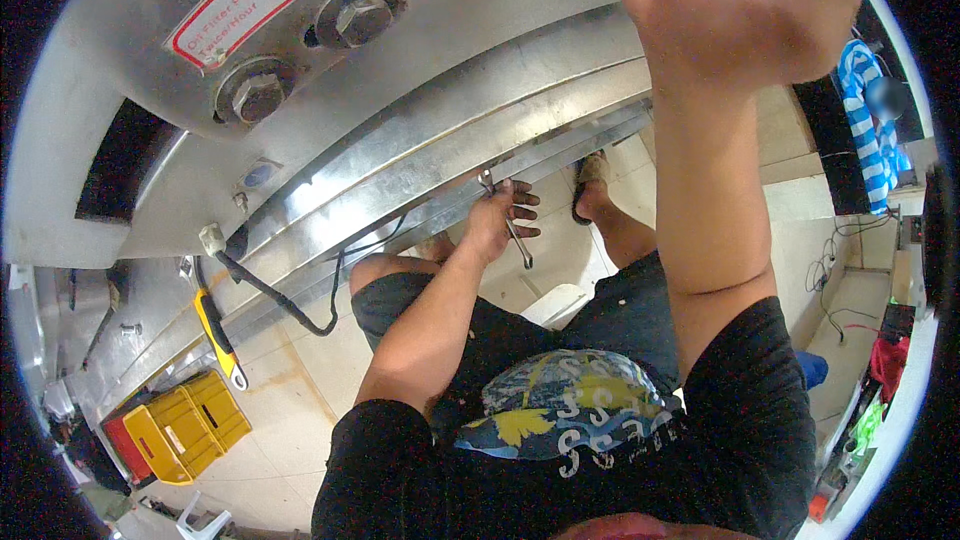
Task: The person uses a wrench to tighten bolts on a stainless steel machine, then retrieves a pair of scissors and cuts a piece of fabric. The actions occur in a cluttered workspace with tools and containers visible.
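My left hand (492, 220) is low, just beyond my knee and beside the long metal edge of the machine. It holds a slim silver wrench (521, 248) across the palm, with the fingers partly loose around it. My right hand (750, 20) is raised at the top right with its fingers curled. The picture's upper edge cuts off part of it, so whatever it may grip is hidden. Two large hex bolts, one upper (360, 20) and one lower (257, 97), sit in the steel machine body at upper left.
An adjustable wrench (215, 325) with a yellow and black handle leans at the machine's ledge. Beside it hangs a black cable (270, 295) with a pale connector. A yellow bin (190, 425) stands on the tiled floor. A blue-and-white striped cloth (868, 130) hangs at right.
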Tool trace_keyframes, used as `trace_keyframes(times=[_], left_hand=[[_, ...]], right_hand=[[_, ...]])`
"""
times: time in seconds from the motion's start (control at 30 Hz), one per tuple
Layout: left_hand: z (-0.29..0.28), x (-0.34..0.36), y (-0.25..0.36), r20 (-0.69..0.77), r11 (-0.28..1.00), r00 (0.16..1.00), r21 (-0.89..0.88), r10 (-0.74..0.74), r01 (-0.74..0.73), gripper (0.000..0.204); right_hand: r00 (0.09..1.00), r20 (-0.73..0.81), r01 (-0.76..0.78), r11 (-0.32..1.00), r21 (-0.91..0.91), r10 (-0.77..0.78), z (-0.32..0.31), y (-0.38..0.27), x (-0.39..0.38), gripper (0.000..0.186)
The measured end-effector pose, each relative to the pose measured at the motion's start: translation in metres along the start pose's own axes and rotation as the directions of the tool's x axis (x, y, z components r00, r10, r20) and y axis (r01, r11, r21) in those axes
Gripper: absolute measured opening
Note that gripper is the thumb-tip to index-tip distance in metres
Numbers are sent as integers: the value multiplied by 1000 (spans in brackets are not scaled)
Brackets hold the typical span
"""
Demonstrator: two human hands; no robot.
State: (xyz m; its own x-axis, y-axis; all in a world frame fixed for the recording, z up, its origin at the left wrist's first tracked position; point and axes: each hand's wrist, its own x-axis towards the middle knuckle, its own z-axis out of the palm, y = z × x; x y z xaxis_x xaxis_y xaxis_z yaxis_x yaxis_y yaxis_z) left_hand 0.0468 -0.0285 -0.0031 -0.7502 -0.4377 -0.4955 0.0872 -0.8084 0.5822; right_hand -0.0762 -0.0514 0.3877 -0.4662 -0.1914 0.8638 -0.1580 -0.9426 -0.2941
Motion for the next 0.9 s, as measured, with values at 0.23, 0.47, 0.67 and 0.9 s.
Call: trace_keyframes(times=[0.23, 0.47, 0.67, 0.9], left_hand=[[-2, 2, -1, -13, 1000, 1000, 2, -16, 16, 43], [-8, 5, -1, -5, 1000, 1000, -8, 11, -11, 42], [0, 3, 2, 11, 1000, 1000, -15, 0, 0, 42], [-6, 4, -5, -32, 999, 999, -15, -32, 31, 42]], right_hand=[[1000, 12, 10, 1000, 13, -10, 0, 0, -1, 29], [999, 28, 18, 1000, 15, -18, 1, -1, -3, 30], [999, 47, 21, 1000, 1, -21, 2, -1, 1, 31], [999, 53, -7, 999, 32, 5, 13, -1, -8, 32]])
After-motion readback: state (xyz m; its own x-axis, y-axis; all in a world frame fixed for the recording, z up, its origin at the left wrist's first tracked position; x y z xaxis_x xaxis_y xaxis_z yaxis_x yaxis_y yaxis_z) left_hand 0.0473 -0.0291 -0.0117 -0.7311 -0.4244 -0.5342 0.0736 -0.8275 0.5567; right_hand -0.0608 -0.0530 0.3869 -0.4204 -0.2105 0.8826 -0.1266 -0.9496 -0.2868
